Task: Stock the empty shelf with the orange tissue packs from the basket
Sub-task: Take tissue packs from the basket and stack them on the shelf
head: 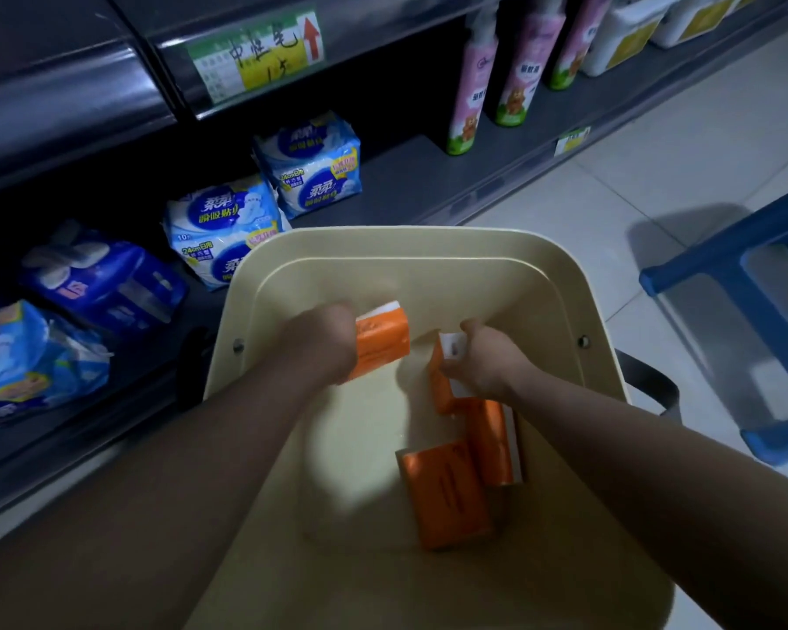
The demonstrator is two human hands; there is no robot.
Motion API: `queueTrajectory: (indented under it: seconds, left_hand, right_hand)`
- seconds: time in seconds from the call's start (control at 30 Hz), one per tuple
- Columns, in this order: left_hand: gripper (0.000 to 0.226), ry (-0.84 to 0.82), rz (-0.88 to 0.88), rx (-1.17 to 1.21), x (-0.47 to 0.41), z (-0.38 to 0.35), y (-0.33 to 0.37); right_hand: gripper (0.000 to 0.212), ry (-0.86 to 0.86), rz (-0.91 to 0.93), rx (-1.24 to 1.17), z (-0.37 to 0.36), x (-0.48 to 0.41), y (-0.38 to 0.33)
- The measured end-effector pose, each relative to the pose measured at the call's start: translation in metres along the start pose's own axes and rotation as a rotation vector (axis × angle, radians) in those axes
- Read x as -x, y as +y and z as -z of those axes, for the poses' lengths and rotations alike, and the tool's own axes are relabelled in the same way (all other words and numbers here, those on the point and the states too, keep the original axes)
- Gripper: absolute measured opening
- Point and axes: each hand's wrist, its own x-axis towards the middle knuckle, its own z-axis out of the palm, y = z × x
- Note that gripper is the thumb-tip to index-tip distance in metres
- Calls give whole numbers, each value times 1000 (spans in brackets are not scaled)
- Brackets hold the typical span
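Pack point(381, 341) in left grip point(326, 341); right grip point(487, 363) seemingly likewise.

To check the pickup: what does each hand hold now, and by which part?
The left hand grips one orange tissue pack by its left end; the right hand grips a second pack at its white upper end.

Both bare — left hand point(326, 343), right hand point(490, 363); left forearm point(178, 470), right forearm point(656, 470) bare to frame edge.
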Motion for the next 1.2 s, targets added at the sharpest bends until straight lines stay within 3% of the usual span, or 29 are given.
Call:
queueTrajectory:
  seconds: [0.07, 0.37, 0.53, 0.67, 0.8, 0.9, 1.03, 1.2]
  left_hand:
    - [20, 64, -22, 86, 14, 17, -3]
    - [30, 291, -92, 295, 64, 51, -31]
    - [27, 295, -68, 321, 85, 76, -45]
    - [24, 325, -83, 189, 107, 107, -54]
    - [24, 363, -129, 466, 143, 149, -56]
    - [29, 397, -158, 546, 173, 179, -62]
    - [11, 482, -86, 769, 208, 202, -72]
    - [8, 635, -74, 808, 234, 212, -84]
  right_hand:
    - [24, 16, 1, -20, -7, 1, -2]
    - [82, -55, 11, 38, -18, 8, -1]
    - [88, -96, 67, -27, 19, 32, -29]
    - [82, -54, 85, -181, 57, 69, -54]
    - [70, 33, 158, -277, 99, 111, -76]
    - [63, 140, 221, -338, 121, 143, -88]
    - [43, 257, 301, -399, 133, 174, -104]
    - [27, 336, 383, -435, 128, 192, -125]
